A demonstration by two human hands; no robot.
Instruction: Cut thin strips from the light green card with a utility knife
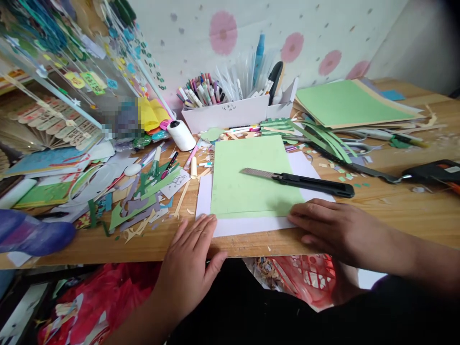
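A light green sheet of paper [251, 191] lies on a larger white sheet [247, 226] near the table's front edge. Across the green sheet rests a black utility knife [312, 184], its blade out and pointing left. My left hand [190, 258] rests at the near left corner of the sheets, fingertips on the paper and thumb apart. At the near right corner, my right hand [334, 227] lies with its fingers stretched out over the paper's edge, below the knife handle. Neither hand holds anything visible.
Paper scraps [140, 206] litter the left of the wooden table. A white box of pens [230, 112] stands at the back. Green sheets [359, 103] are stacked at the back right. A black-handled tool [431, 172] lies right. A red basket [305, 275] sits below the table.
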